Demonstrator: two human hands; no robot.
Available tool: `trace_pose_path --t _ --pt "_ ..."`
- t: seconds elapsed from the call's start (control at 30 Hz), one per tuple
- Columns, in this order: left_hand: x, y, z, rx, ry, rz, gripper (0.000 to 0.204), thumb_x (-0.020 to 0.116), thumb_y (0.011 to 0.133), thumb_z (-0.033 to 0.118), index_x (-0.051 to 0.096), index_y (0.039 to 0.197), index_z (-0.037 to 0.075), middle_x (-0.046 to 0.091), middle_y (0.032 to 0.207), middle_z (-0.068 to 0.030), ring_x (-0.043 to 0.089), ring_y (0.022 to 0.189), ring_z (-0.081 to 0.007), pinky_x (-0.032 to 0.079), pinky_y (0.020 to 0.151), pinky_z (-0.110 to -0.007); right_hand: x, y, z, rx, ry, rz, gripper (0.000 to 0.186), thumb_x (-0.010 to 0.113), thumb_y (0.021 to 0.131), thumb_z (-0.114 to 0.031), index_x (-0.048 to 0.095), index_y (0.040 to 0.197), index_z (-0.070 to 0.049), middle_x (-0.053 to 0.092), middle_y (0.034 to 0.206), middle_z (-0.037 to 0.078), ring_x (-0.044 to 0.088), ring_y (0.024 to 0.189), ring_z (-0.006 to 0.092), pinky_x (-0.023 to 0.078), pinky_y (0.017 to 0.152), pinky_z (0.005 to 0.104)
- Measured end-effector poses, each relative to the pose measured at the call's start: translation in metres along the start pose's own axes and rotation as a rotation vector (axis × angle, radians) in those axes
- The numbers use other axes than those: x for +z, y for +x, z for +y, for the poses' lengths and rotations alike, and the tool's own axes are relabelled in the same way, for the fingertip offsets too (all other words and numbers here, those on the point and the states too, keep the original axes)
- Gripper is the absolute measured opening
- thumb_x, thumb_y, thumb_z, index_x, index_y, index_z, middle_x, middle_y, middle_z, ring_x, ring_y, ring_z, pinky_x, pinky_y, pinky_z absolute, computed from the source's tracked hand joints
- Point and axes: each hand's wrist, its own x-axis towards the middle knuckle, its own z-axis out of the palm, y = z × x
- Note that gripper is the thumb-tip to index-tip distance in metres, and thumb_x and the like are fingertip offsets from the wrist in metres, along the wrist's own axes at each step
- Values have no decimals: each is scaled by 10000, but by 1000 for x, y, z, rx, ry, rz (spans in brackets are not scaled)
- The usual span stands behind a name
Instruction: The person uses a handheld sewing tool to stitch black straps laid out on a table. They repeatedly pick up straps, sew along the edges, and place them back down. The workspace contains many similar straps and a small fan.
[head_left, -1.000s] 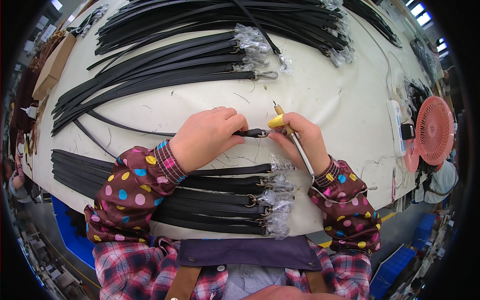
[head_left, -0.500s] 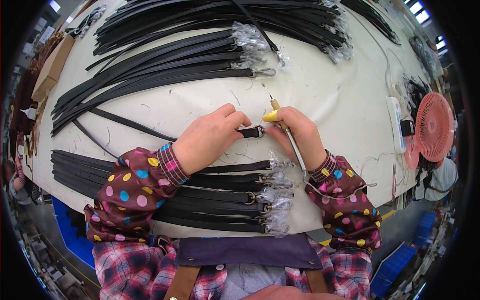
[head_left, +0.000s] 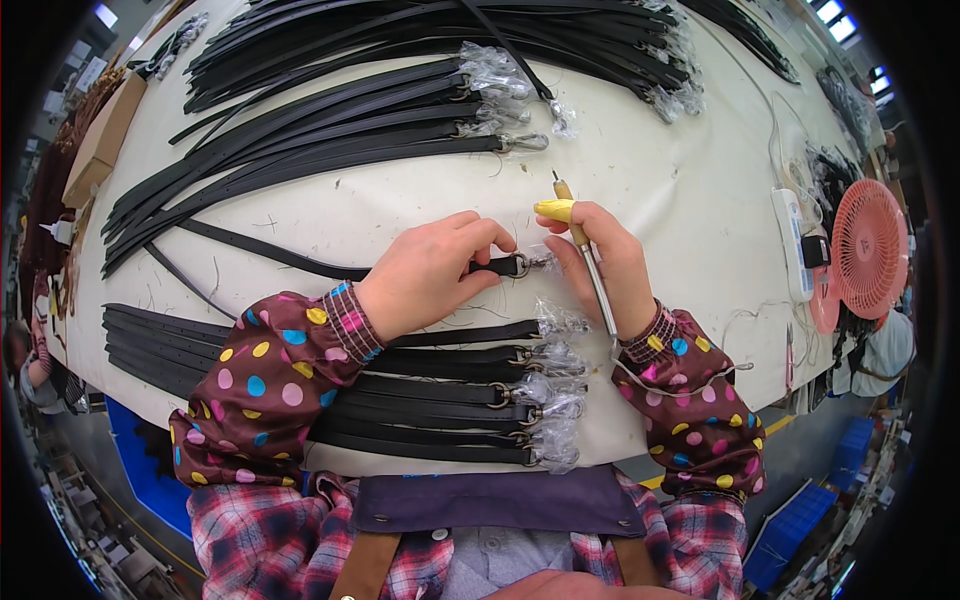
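My left hand (head_left: 425, 272) is closed on a narrow black strap (head_left: 275, 246), close to its right end, with thumb and bent fingers. Just past those fingers sits a metal ring (head_left: 520, 265), and a clear plastic-wrapped clip (head_left: 541, 258) sticks out toward my right hand (head_left: 622, 265). That hand grips a pen-like tool (head_left: 597, 285) with a thin metal tip pointing away from me and a wire at its rear end. Yellow wrapping (head_left: 554, 209) covers its index finger. Whether its thumb touches the clip, I cannot tell.
Several black straps (head_left: 440, 388) with plastic-wrapped clips lie nearest me. More strap bundles (head_left: 320, 118) cover the far side. At the right are a power strip (head_left: 793, 245) and a pink fan (head_left: 868, 250). Loose thread bits dot the white table (head_left: 680, 230); a cardboard box (head_left: 105, 140) stands left.
My right hand has shifted slightly right, its tool now more upright. The wrapped clip beyond the ring shows more plainly. My left hand keeps the strap and has moved slightly right.
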Motion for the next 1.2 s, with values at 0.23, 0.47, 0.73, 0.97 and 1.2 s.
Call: trace_pose_path --t 0.23,0.47,0.73,0.97,1.2 --pt "1 0 -1 -21 2 5 190 718 824 80 604 976 66 605 747 -39 570 632 -156 482 605 -278 -1 -3 -19 175 523 23 213 629 955 -138 622 1094 23 659 923 52 610 851 104 479 770 232" --pt "-6 0 -3 -142 -216 0 146 656 890 123 564 932 18 683 814 -130 685 770 -281 525 670 -360 10 -4 -17 292 429 -69 214 715 887 -150 570 947 -4 638 816 37 603 728 85 475 641 229" --pt "-5 0 -8 -160 -328 -22 110 606 914 71 529 936 -5 698 854 -113 699 827 -230 536 709 -318 13 -7 -20 217 318 -91 214 721 848 -77 517 897 -32 571 799 29 531 694 84 438 629 238" --pt "-4 0 -9 -155 -338 -12 101 583 915 87 527 928 4 719 858 -117 707 829 -258 531 716 -340 13 -7 -20 164 249 -111 217 716 847 -54 507 902 -27 558 814 33 501 695 88 429 637 238" --pt "-6 1 -6 -183 -330 -34 103 582 928 77 518 929 -5 703 862 -114 699 842 -228 533 731 -320 16 -7 -16 157 208 -95 244 736 833 -128 519 863 -21 582 754 93 574 629 175 452 563 300"
